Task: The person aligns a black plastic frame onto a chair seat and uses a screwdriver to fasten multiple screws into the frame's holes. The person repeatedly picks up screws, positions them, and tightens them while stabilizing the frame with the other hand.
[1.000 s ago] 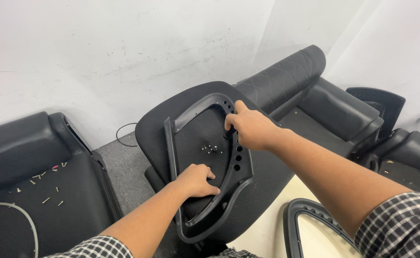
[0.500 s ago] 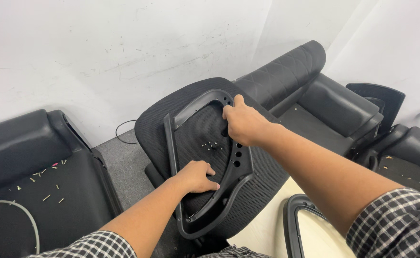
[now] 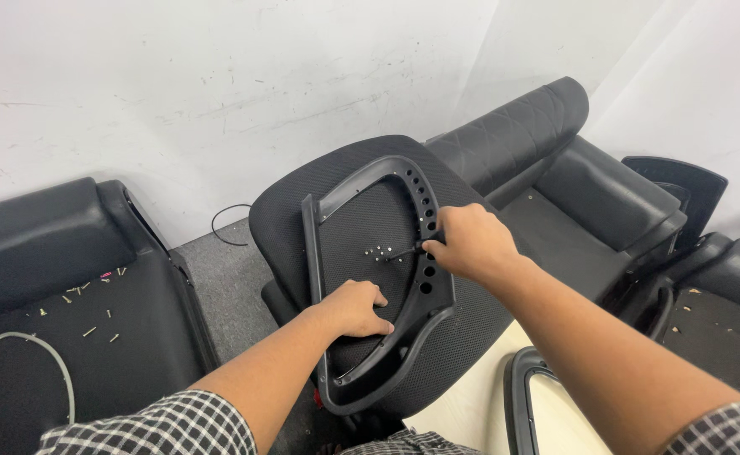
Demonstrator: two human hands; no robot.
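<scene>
1. We've got the black mesh seat (image 3: 361, 219) tipped up in front of us, leaning toward the white wall (image 3: 218, 76), and that seat is our landmark for everything here.
2. The curved plastic frame (image 3: 424, 253) lies flat on the middle of the seat, its row of round holes running down the right-hand bar.
3. Our left hand (image 3: 355, 308) presses on the mesh inside the frame's lower half, fingers curled down onto it, grasping nothing that we can see.
4. Our right hand (image 3: 469, 244) is on the holed bar, fingers pinched tight around a slim dark tool (image 3: 405, 250) whose tip points at the loose screws (image 3: 381, 251) at the seat's centre.
5. To do this well, in our judgement, we keep the left hand bearing down so the frame can't skate on the mesh, and keep the tool square to the hole before turning.
6. Left of the seat, more small screws (image 3: 83, 303) and a grey cable (image 3: 24, 354) lie on a black cushion (image 3: 75, 337).
7. Right of the seat sits a black padded chair part (image 3: 572, 177).
8. Hard to make out: the tool's tip and handle, hidden in our fist.
9. The frame's bottom end and the seat's base are cut off below.
</scene>
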